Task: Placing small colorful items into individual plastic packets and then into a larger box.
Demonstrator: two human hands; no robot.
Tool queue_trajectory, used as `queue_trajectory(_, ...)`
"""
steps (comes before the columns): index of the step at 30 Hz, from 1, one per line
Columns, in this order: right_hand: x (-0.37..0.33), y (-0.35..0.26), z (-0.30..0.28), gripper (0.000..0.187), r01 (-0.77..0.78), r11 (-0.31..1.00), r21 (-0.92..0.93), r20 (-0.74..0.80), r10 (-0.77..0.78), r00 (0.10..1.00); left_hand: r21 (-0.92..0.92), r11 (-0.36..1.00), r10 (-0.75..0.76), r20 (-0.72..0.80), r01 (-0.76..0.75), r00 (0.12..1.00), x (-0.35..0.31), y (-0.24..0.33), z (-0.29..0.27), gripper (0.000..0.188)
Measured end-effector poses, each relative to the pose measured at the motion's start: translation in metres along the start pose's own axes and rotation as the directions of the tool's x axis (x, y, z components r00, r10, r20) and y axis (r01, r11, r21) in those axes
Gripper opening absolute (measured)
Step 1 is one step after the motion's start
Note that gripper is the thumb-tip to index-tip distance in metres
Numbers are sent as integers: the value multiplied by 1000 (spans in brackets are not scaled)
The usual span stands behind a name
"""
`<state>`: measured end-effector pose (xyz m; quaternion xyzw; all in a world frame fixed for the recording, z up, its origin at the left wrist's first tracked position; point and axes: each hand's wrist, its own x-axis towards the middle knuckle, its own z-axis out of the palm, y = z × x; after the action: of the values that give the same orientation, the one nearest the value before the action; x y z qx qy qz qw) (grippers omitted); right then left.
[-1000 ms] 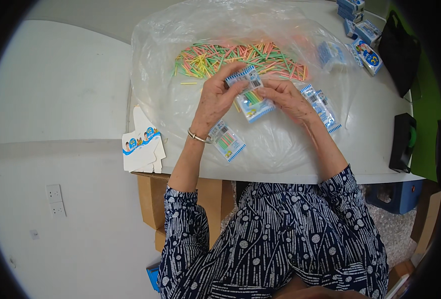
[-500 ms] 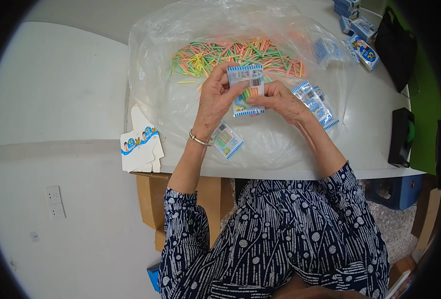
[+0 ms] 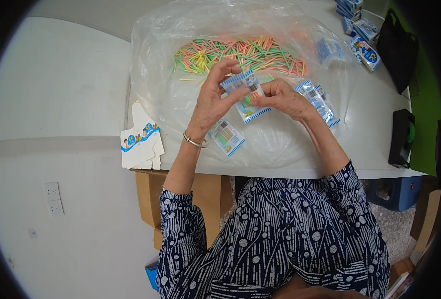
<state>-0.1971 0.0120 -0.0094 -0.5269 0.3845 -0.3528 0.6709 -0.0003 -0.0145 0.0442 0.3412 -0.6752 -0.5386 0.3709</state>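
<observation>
Right hand (image 3: 290, 99) pinches the right edge of a small blue-and-white packet (image 3: 253, 113), thumb in front and fingers curled behind. Left hand (image 3: 210, 102) has its thumb laid across the packet's upper half and its fingers raised and parted; the thumb is blurred, so I cannot tell whether it grips or only touches. The packet is held tilted, above the clear plastic sheet (image 3: 275, 147) on the white table (image 3: 372, 144), with coloured sticks showing through its window.

Beyond the hands lies a loose heap of pink, green and yellow sticks (image 3: 235, 55). A filled packet (image 3: 226, 137) rests just below the left hand, and a group of packets (image 3: 322, 102) lies beside the right wrist. Flat cartons (image 3: 140, 153) are near the table's left edge.

My reading is that the step in hand is settling or closing this 1 packet, its sticks already inside. The next move seems to call for a firm right pinch and a light left thumb, so the sticks stay straight and unbroken.
</observation>
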Motion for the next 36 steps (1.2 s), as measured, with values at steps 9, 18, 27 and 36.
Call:
queue_trajectory(9, -6, -8, 4, 23, 5, 996, -88, 35, -2, 999, 26, 999, -39, -70, 41, 997, 2, 14, -5, 15)
queue_trajectory(18, -13, -11, 3, 25, -5, 993, -115, 79, 15, 997, 313, 948, 55, 13, -56, 998, 3, 9, -8, 13)
queue_trajectory(27, -9, 3, -2, 28, 0, 999, -40, 50, 2, 999, 635, 761, 337, -213, -132, 917, 16, 4, -22, 39)
queue_trajectory(36, -15, 4, 2, 26, -51, 996, -78, 86, 58, 995, 338, 935, -184, 209, 106, 960, 5, -2, -3, 19)
